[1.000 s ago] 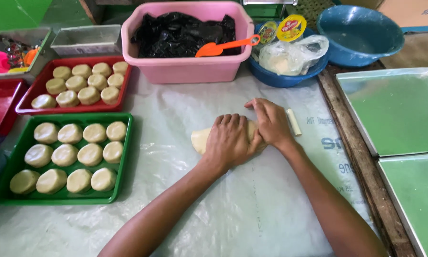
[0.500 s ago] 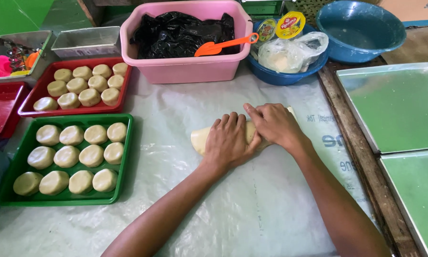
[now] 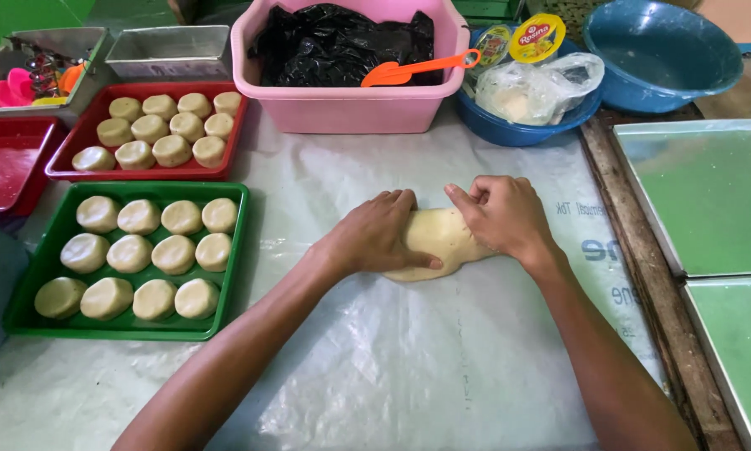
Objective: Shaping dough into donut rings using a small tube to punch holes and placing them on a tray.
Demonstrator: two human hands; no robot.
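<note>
A pale yellow lump of dough (image 3: 440,238) lies on the clear plastic sheet (image 3: 392,367) that covers the table. My left hand (image 3: 375,234) presses flat on its left side, fingers pointing right. My right hand (image 3: 502,213) curls over the dough's right end, knuckles up, gripping it. Both forearms reach in from the bottom of the view. Part of the dough is hidden under the two hands.
A green tray (image 3: 12,309) and a red tray (image 3: 233,138) at the left hold several round dough pieces. Behind stand a pink tub (image 3: 350,108) with black plastic and an orange scoop (image 3: 409,71), blue bowls (image 3: 659,54), metal tins (image 3: 171,52). Greased metal pans (image 3: 709,200) lie at the right.
The hands have shifted on the dough: the left slid further over it and the right now curls over its right end. The dough looks shorter and thicker.
</note>
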